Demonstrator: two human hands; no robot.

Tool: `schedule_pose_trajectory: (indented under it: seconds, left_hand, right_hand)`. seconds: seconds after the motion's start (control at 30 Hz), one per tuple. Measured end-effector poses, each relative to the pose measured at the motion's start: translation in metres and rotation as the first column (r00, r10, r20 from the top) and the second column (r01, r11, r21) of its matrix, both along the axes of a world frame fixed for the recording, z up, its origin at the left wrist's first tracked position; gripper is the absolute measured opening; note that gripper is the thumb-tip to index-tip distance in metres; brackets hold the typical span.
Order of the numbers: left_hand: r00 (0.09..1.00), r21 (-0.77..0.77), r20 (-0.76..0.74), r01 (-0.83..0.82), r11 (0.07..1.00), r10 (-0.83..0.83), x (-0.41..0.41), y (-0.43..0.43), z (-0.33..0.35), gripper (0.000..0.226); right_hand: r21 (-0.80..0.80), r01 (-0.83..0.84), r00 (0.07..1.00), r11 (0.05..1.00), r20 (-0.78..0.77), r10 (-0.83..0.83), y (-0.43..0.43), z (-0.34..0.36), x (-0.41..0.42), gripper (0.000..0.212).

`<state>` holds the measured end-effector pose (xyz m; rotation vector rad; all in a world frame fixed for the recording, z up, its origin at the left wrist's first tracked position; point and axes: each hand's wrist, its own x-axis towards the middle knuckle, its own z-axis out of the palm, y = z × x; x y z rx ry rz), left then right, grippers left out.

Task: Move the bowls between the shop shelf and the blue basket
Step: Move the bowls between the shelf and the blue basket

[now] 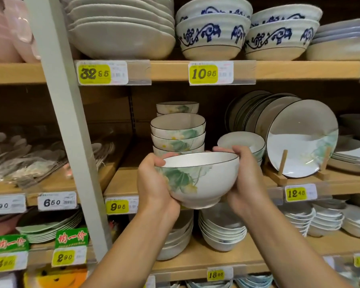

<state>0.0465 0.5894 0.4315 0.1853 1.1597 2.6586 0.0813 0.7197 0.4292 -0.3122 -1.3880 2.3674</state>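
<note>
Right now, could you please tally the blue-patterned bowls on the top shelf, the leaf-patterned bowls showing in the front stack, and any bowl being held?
Blue-patterned bowls: 4
Leaf-patterned bowls in the front stack: 3 showing; any lower ones are hidden
Held bowl: 1, in the grip of the left hand and right hand
Total: 8

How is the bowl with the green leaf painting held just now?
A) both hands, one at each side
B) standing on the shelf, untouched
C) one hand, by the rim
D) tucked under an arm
A: the left hand and the right hand each grip one side of the leaf-painted bowl, held in the air.
</note>
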Motion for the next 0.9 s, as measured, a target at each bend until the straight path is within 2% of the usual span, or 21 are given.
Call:
schedule_pose_trajectory:
  seconds: [0.07, 0.13, 0.2, 0.27, 0.37, 0.4, 0.43, 0.5, 0.57, 0.7, 0.77, 0.9]
  left_hand:
    - [0.992, 0.017, -0.016, -0.124, 0.992, 0.124, 0.004, 0.003, 0.002, 0.043]
    - [0.97, 0.002, -0.057, -0.236, 0.972, 0.236, 0.008, 0.004, 0.002, 0.038]
    - [0.954, -0.053, -0.154, -0.266, 0.962, 0.256, 0.011, 0.002, 0.003, 0.035]
    - [0.933, -0.114, -0.317, -0.214, 0.97, 0.169, 0.012, -0.007, 0.006, 0.031]
    - [0.823, -0.256, -0.555, -0.031, 0.966, -0.121, 0.01, -0.03, 0.014, 0.024]
    - [0.784, -0.303, -0.59, 0.008, 0.953, -0.194, 0.008, -0.038, 0.016, 0.026]
    - [0.756, -0.342, -0.614, 0.007, 0.94, -0.229, 0.005, -0.044, 0.017, 0.04]
    - [0.708, -0.381, -0.664, -0.041, 0.924, -0.242, -0.003, -0.051, 0.016, 0.067]
    - [0.656, -0.39, -0.719, -0.109, 0.914, -0.229, -0.007, -0.053, 0.02, 0.076]
    - [0.667, -0.344, -0.727, -0.151, 0.927, -0.162, -0.022, -0.055, 0.03, 0.117]
    - [0.66, -0.356, -0.731, -0.155, 0.921, -0.172, -0.03, -0.057, 0.037, 0.124]
    - [0.636, -0.398, -0.742, -0.16, 0.903, -0.214, -0.048, -0.062, 0.038, 0.118]
  right_hand:
    - [0.186, 0.014, 0.993, 0.982, -0.119, 0.009, -0.012, -0.015, 0.013, 0.045]
    - [0.37, -0.042, 0.981, 0.928, -0.162, 0.109, -0.022, -0.022, 0.024, 0.082]
    - [0.481, -0.067, 0.963, 0.874, -0.197, 0.182, -0.016, -0.023, 0.024, 0.104]
    - [0.53, -0.145, 0.932, 0.836, -0.211, 0.296, -0.002, -0.014, 0.018, 0.106]
    - [0.513, -0.268, 0.893, 0.816, -0.186, 0.41, 0.021, 0.005, 0.008, 0.109]
    - [0.521, -0.289, 0.875, 0.803, -0.196, 0.443, 0.027, 0.011, 0.005, 0.109]
    - [0.54, -0.307, 0.853, 0.784, -0.209, 0.478, 0.032, 0.017, 0.004, 0.107]
    - [0.591, -0.349, 0.794, 0.727, -0.227, 0.565, 0.039, 0.026, 0.002, 0.101]
    - [0.649, -0.369, 0.739, 0.666, -0.23, 0.633, 0.041, 0.036, 0.0, 0.099]
    - [0.762, -0.278, 0.749, 0.585, -0.21, 0.629, 0.048, 0.055, -0.013, 0.114]
    - [0.805, -0.227, 0.781, 0.548, -0.186, 0.596, 0.051, 0.058, -0.022, 0.112]
    - [0.806, -0.18, 0.815, 0.564, -0.199, 0.544, 0.052, 0.053, -0.039, 0.112]
